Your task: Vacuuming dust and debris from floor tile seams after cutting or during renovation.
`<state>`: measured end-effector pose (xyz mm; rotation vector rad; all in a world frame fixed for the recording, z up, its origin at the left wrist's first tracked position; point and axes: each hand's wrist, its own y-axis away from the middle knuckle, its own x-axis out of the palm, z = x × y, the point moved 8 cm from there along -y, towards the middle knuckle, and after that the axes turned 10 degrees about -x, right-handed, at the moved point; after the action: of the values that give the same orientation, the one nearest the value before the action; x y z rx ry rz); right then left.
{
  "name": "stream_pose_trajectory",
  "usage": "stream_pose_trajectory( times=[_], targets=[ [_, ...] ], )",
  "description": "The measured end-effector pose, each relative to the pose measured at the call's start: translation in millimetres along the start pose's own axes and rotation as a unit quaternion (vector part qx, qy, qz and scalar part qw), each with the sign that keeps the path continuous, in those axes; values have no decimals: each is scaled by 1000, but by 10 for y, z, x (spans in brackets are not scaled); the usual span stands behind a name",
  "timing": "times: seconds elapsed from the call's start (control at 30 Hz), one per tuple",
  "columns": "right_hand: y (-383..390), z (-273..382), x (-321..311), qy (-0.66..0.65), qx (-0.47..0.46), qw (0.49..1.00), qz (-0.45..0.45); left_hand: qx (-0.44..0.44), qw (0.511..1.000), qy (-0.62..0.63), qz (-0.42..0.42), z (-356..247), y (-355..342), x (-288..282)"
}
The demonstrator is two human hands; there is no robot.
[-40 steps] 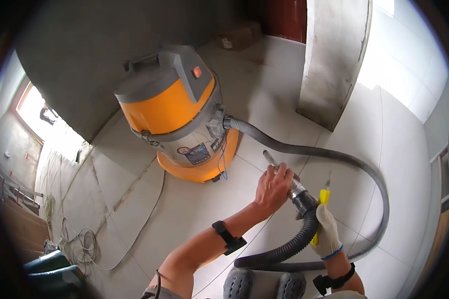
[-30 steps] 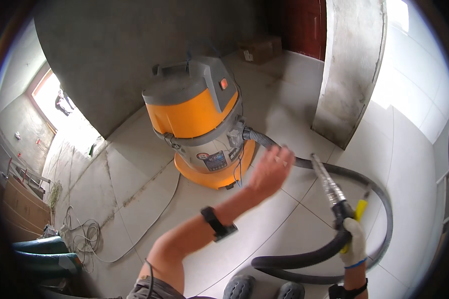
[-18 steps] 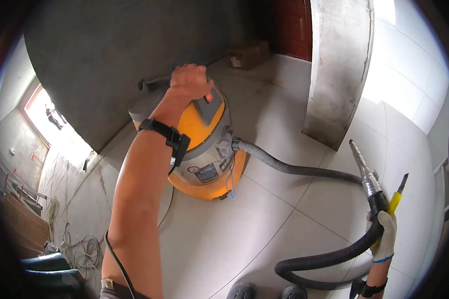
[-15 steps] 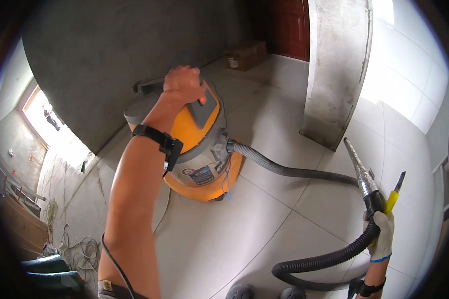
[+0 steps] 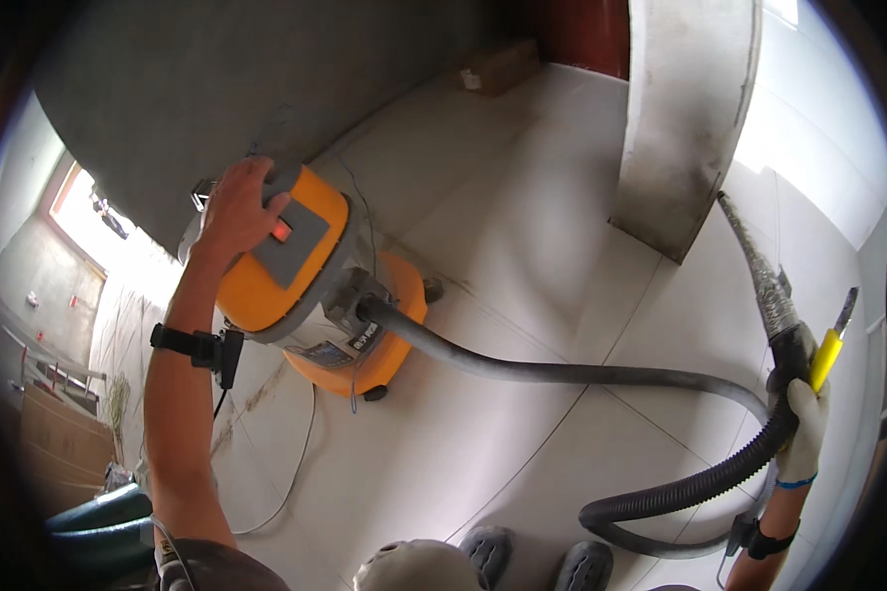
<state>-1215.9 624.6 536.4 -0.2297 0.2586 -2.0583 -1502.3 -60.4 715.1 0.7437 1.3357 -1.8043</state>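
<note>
An orange and grey vacuum cleaner stands on wheels at the left, a red light glowing on its top. My bare left hand is closed over the far edge of that top, its thumb beside the light; the fingertips are partly hidden. From the vacuum's side a grey hose runs right, loops back and meets a black ribbed section. My gloved right hand grips the hose end, below a nozzle wrapped in silvery tape. Held with it is a yellow-handled tool with a narrow dark blade.
Past the hose rises a bare concrete pillar. A cardboard box lies by the far wall, near a red door. A thin cable trails over the tiles. Dark shoes show at the bottom edge.
The vacuum cleaner has shifted left and turned, with my left hand still on its top. More of the hose stretches across the floor. My right hand appears farther right and higher.
</note>
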Motion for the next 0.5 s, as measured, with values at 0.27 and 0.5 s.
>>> stream_pose_trajectory(
  times=[0.27,0.5],
  targets=[
    [-404,-407,-638,93,-68,989,96,-129,990,-62,-2,742,759,97],
    [-1484,150,610,192,-277,919,205,-172,978,-120,-20,1323,1220,298]
  ],
)
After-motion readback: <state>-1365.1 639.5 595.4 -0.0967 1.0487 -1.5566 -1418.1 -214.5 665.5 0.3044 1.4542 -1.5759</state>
